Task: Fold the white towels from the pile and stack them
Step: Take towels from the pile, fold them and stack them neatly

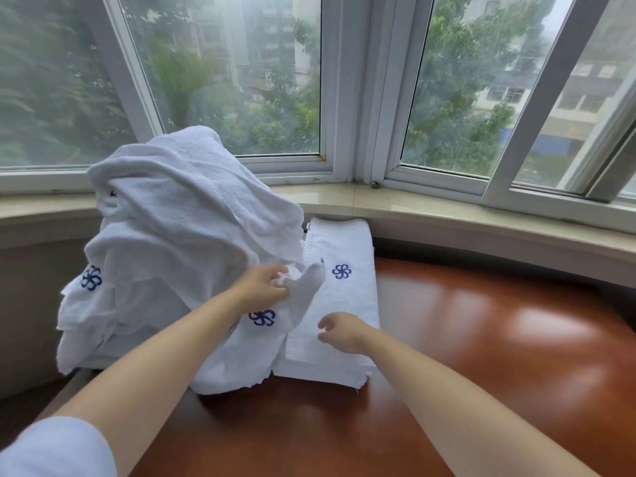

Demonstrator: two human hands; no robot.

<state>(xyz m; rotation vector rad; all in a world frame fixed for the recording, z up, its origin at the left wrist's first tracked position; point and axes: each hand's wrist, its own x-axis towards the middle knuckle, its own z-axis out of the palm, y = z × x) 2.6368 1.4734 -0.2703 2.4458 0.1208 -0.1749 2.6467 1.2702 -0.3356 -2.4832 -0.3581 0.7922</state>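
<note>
A tall heap of crumpled white towels [179,228] with blue flower logos stands on the left of the brown table [481,356]. Beside it on the right lies a folded white towel [340,304], flat, long side running away from me, blue logo facing up. My left hand [265,287] pinches a loose corner of a towel at the heap's right edge, just above the folded towel. My right hand [339,330] hovers over the near part of the folded towel with fingers loosely curled, holding nothing.
A stone window sill [447,208] curves behind the table under large windows [223,80]. The heap hangs over the table's left edge. The glossy table surface extends to the right and toward me.
</note>
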